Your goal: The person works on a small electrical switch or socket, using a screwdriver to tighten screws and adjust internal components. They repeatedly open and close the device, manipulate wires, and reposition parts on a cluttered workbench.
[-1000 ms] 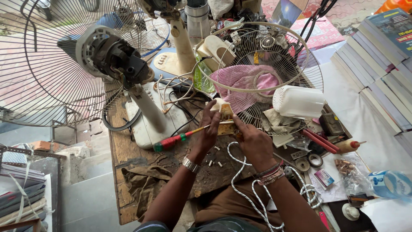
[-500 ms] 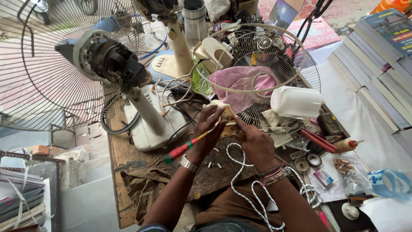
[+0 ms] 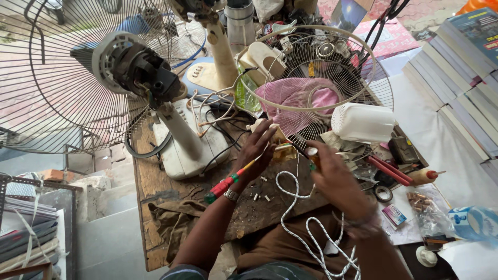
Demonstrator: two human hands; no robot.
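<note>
At the middle of the cluttered wooden workbench (image 3: pixel 155 181), the left hand (image 3: pixel 258 150) is curled closed around a small cream-coloured part (image 3: pixel 277 140) and also pins the shaft of a red-and-green-handled screwdriver (image 3: pixel 224 185), whose handle sticks out to the near left below the wrist. Just to its right, the right hand (image 3: pixel 332 179) is closed around a slim tool with an orange grip (image 3: pixel 311 154), its dark tip pointing at the cream part; this hand is blurred, so the exact finger hold is hard to tell. A white twisted cord (image 3: pixel 303 228) runs from the part down toward the person's lap. A few small white bits (image 3: pixel 259 196) lie on the bench just near of the left hand. To the left stands a fan motor on a white base (image 3: pixel 184 150), backed by a large wire guard (image 3: pixel 46 93). Far of the hands, a round guard (image 3: pixel 332 67) holds pink blades (image 3: pixel 295 98), and a white plastic motor cover (image 3: pixel 363 123) lies to the right. Further right are red-handled pliers (image 3: pixel 389 170), a roll of tape (image 3: pixel 384 193), a small flat pink-and-white packet (image 3: pixel 395 214) at the near right, a clear bag of brownish bits (image 3: pixel 423 207), a crumpled blue-and-white wrapper (image 3: pixel 474 223) at the right edge, and stacked books (image 3: pixel 461 67) with grey and blue covers at the far right.
</note>
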